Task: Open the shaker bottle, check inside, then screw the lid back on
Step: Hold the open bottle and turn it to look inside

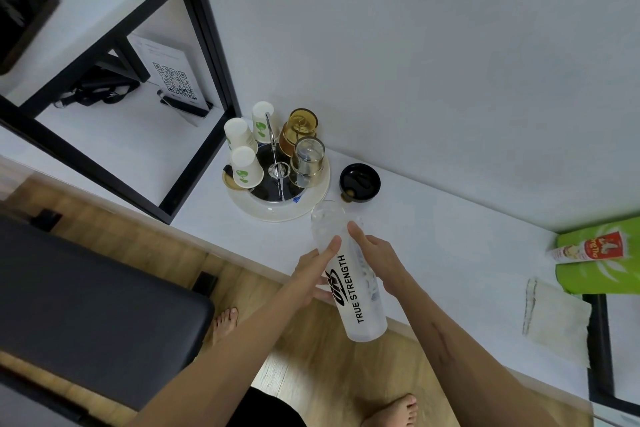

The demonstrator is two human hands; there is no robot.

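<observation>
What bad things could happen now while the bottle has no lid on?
1. The open shaker bottle is tilted between the left hand and right hand, partly past the counter edge; if it slips, it may fall to the wooden floor.
2. Its open mouth is close to the cup tray; a push forward might knock it.
3. The black lid lies nearby and could get bumped.

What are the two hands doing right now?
Left hand: closed on the bottle.
Right hand: closed on the same bottle; its lid is off.
</observation>
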